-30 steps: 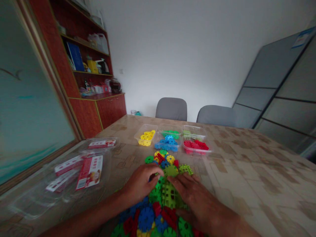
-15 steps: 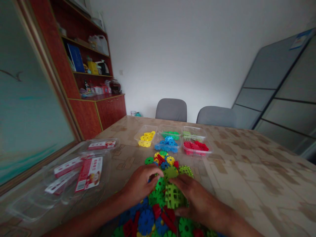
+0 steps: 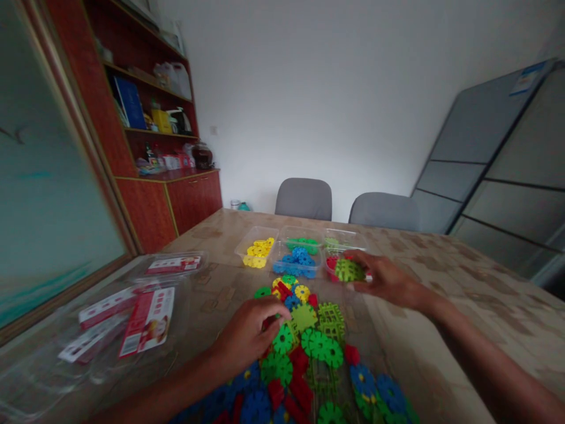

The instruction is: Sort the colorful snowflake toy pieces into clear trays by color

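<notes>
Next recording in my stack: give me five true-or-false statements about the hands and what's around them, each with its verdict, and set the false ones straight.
1. The right hand holds a light-green piece. True.
2. The left hand is inside a tub. False: the left hand is at the loose pile of pieces on the table.
3. In the picture, the boxed yellow pieces lie left of the boxed blue pieces. True.
4. The chairs beyond the table are red. False: both are grey chairs.
5. A red-and-white printed card lies to the left of the left hand. True.
</notes>
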Action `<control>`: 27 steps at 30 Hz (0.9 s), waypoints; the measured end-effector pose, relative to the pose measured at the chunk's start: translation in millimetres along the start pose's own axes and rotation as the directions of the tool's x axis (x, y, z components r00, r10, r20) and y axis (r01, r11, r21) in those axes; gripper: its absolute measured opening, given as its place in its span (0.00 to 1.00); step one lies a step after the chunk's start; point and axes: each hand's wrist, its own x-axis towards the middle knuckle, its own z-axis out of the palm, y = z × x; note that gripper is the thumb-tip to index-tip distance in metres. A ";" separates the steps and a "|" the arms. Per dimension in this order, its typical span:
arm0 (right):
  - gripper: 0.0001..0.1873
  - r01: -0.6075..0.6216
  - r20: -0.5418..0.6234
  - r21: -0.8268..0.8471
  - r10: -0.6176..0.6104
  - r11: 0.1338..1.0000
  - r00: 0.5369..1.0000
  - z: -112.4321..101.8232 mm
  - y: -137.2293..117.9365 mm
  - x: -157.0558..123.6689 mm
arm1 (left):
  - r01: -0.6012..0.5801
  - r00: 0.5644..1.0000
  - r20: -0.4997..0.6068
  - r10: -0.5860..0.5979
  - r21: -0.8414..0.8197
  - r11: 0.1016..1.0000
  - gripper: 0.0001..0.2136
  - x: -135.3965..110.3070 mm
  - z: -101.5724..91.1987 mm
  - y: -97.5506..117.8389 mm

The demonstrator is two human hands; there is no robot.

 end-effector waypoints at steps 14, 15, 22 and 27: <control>0.14 -0.319 -0.085 -0.335 0.309 0.886 0.947 -29.7 116.6 113.3 | 0.049 0.999 0.024 -0.049 -0.007 0.999 0.10 -2.8 1.5 -3.0; 0.14 -0.318 -0.097 -0.332 0.304 0.888 0.948 -26.6 119.3 114.7 | 0.047 0.999 0.023 -0.047 -0.006 0.999 0.09 -2.6 1.1 -4.3; 0.11 -0.319 -0.156 -0.298 0.284 0.900 0.946 -13.1 129.1 91.7 | 0.028 0.999 0.036 -0.027 -0.026 0.999 0.09 -1.4 -0.9 -6.8; 0.12 -0.286 -0.216 -0.213 0.240 0.934 0.946 -8.1 114.8 65.7 | 0.013 0.999 0.047 -0.013 -0.005 1.000 0.09 -0.9 -4.1 -0.4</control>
